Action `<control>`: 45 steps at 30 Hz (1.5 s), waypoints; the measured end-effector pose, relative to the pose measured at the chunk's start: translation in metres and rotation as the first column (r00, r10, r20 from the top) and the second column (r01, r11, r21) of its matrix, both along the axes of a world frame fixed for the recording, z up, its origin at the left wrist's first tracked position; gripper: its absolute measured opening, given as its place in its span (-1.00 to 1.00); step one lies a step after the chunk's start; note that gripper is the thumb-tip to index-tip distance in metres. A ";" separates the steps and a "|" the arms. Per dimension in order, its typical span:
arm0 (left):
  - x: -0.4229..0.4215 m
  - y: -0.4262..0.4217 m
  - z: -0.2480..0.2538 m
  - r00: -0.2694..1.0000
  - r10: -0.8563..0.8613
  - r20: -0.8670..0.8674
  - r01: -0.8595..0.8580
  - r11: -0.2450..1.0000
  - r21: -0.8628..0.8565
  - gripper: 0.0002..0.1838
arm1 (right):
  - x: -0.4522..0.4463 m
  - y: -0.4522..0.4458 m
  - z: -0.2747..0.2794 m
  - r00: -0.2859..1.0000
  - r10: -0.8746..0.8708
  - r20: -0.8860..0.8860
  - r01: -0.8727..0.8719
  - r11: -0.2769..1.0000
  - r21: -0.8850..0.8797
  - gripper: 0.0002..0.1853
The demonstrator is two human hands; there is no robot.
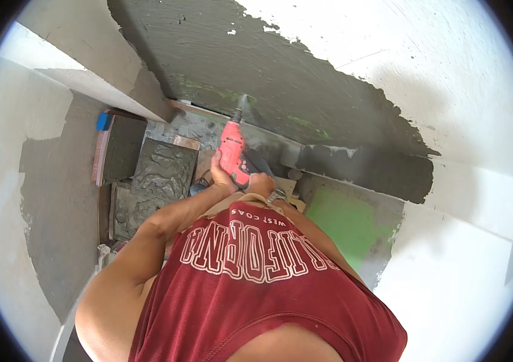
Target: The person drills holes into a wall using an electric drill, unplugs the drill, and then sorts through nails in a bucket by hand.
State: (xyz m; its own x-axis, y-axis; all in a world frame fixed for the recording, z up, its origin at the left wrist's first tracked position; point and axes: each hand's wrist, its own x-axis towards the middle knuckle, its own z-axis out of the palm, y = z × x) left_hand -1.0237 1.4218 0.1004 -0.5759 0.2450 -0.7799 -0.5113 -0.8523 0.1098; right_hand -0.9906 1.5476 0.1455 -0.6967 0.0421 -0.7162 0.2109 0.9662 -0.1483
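Grey render covers much of the pale far wall [304, 78], its upper edge ragged. The red power drill [232, 149] is held just in front of that wall, its tip near the wall's lower edge amid pale dust. Both hands have hold of it: the right hand [260, 184] is closed around the rear grip, the left hand [223, 176] curls against the drill's side. Lumpy grey mortar [163, 172] lies to the left.
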 end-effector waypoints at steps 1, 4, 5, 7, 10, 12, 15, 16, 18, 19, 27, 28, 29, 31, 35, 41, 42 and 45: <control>0.000 0.000 -0.002 1.000 0.003 0.001 -0.003 1.000 0.000 -0.40 | 0.000 0.001 -0.004 1.000 -0.009 0.003 0.009 1.000 0.002 -0.46; -0.001 0.000 0.000 1.000 -0.005 -0.008 0.005 1.000 0.025 -0.40 | -0.002 0.003 0.002 1.000 -0.004 -0.004 0.004 1.000 -0.004 -0.46; 0.000 0.001 0.002 1.000 0.000 -0.019 0.000 1.000 0.017 -0.41 | -0.002 0.003 0.006 1.000 0.002 -0.007 -0.002 1.000 -0.008 -0.47; -0.001 0.001 0.006 0.999 0.011 -0.039 -0.010 1.000 0.003 -0.41 | -0.002 0.002 0.001 1.000 -0.007 0.001 0.007 1.000 0.000 -0.48; -0.001 0.000 0.007 0.998 0.002 -0.069 -0.001 1.000 0.002 -0.42 | -0.002 0.004 -0.004 1.000 -0.021 0.013 0.021 1.000 -0.003 -0.50; -0.001 0.001 0.004 0.999 0.008 -0.045 -0.008 1.000 0.012 -0.43 | -0.002 0.005 -0.005 1.000 -0.023 0.012 0.023 1.000 -0.010 -0.51; -0.001 0.002 0.002 1.000 0.018 -0.014 -0.018 1.000 0.005 -0.43 | -0.001 0.004 -0.003 1.000 -0.022 0.010 0.022 1.000 -0.017 -0.51; -0.001 0.002 0.003 1.000 0.020 -0.004 -0.020 1.000 -0.003 -0.43 | -0.002 0.003 -0.001 1.000 -0.023 0.013 0.023 1.000 -0.016 -0.51; -0.002 0.002 -0.002 1.000 0.013 -0.011 -0.013 1.000 0.006 -0.42 | -0.002 0.003 -0.003 1.000 -0.022 0.003 0.022 1.000 -0.021 -0.51; -0.001 0.002 -0.005 1.000 0.009 -0.013 -0.009 1.000 0.012 -0.42 | 0.000 0.005 -0.007 1.000 -0.020 -0.009 0.020 0.999 -0.027 -0.51; 0.000 0.000 -0.015 0.999 0.014 -0.039 -0.014 1.000 0.005 -0.45 | -0.004 0.002 -0.002 1.000 0.005 0.018 -0.005 1.000 -0.007 -0.51; 0.000 -0.002 -0.014 0.999 0.015 -0.044 -0.014 1.000 0.013 -0.46 | -0.003 -0.001 -0.003 1.000 0.006 0.020 -0.006 1.000 0.006 -0.51; 0.000 -0.003 -0.015 0.999 0.009 -0.042 -0.009 1.000 0.014 -0.46 | -0.003 -0.001 -0.006 1.000 0.007 0.020 -0.007 1.000 0.015 -0.51; 0.000 -0.003 -0.017 0.999 -0.004 -0.038 0.005 1.000 0.017 -0.47 | -0.003 -0.002 -0.006 1.000 -0.012 0.024 0.011 0.999 0.032 -0.52; -0.001 -0.004 -0.017 0.999 0.020 -0.045 -0.020 1.000 -0.002 -0.47 | -0.003 -0.003 -0.006 0.999 -0.022 0.024 0.021 0.999 0.039 -0.52; -0.004 0.001 -0.016 0.999 0.030 -0.024 -0.031 0.999 -0.038 -0.45 | -0.002 0.001 -0.010 1.000 -0.014 -0.015 0.014 1.000 -0.019 -0.52; -0.005 0.002 -0.014 0.999 0.042 -0.014 -0.043 0.998 -0.040 -0.44 | -0.002 0.001 -0.007 1.000 -0.018 -0.010 0.018 1.000 -0.014 -0.52; -0.006 0.002 -0.016 0.999 0.036 -0.025 -0.037 0.999 -0.033 -0.43 | -0.004 0.001 -0.006 1.000 -0.016 -0.019 0.016 1.000 -0.006 -0.51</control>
State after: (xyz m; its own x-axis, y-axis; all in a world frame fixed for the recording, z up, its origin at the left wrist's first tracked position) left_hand -1.0296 1.4236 0.0847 -0.6031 0.1976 -0.7728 -0.4768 -0.8660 0.1506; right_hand -0.9945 1.5487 0.1396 -0.7092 0.0496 -0.7032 0.2236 0.9618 -0.1578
